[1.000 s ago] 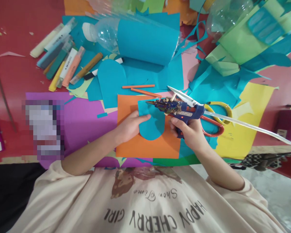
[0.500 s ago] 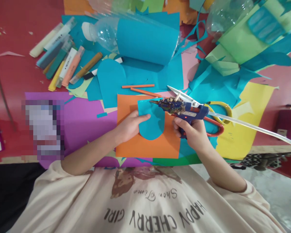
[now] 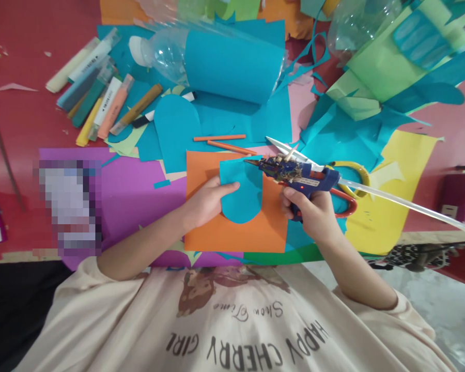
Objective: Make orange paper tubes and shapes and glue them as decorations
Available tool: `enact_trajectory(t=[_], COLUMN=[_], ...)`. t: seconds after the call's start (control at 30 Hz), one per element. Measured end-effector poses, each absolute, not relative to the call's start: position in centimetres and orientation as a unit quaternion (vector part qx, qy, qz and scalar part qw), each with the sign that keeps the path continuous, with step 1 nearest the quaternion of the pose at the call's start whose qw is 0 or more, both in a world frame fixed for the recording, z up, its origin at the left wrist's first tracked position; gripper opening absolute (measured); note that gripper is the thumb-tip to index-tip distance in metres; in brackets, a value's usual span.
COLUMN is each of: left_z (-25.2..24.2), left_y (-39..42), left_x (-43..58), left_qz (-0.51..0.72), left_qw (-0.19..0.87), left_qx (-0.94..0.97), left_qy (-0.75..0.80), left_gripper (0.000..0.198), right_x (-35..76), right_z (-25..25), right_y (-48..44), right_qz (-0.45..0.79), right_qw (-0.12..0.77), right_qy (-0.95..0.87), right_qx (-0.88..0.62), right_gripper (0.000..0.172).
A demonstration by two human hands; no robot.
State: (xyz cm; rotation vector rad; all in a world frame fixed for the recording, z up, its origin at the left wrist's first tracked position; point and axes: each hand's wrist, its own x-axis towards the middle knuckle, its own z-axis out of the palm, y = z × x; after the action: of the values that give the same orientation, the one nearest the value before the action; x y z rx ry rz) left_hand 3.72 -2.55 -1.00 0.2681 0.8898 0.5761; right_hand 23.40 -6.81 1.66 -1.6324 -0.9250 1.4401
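Observation:
My right hand (image 3: 313, 212) is closed round the handle of a dark blue hot glue gun (image 3: 300, 178), its nozzle pointing left. A long clear glue stick (image 3: 406, 203) trails out of the gun's back. The nozzle is at the straight top edge of a round-bottomed blue paper piece (image 3: 242, 194). My left hand (image 3: 205, 201) grips that piece by its left side, thumb on top and the other fingers mostly hidden. Orange paper (image 3: 236, 237) lies beneath it. Scissors with yellow and red handles (image 3: 351, 206) are partly hidden behind the gun.
Two thin orange sticks (image 3: 219, 138) lie beyond the orange paper. Farther back is a clear bottle wrapped in blue paper (image 3: 236, 64). Several markers (image 3: 108, 106) are at the left, near a pixelated object (image 3: 72, 206). Yellow paper (image 3: 391, 206) and blue scraps (image 3: 341, 134) are at the right.
The glue gun in my right hand has shifted slightly right along the blue piece's top edge. My left hand keeps its grip in the same spot.

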Motion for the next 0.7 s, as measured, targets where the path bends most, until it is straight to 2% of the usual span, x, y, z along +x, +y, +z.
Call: enact_trajectory(t=[0.7], left_z=[-0.68], left_y=[-2.46], left_x=[3.76], left_qz=[0.266], left_qw=[0.846], left_qx=[0.111], left_qy=[0.448], left_gripper=[0.025], right_x=[24.15], right_z=[1.32], right_y=[-7.11], right_qz=[0.566], right_qw=[0.391], right_qy=[-0.328], right_qx=[-0.648], right_gripper=[0.03])
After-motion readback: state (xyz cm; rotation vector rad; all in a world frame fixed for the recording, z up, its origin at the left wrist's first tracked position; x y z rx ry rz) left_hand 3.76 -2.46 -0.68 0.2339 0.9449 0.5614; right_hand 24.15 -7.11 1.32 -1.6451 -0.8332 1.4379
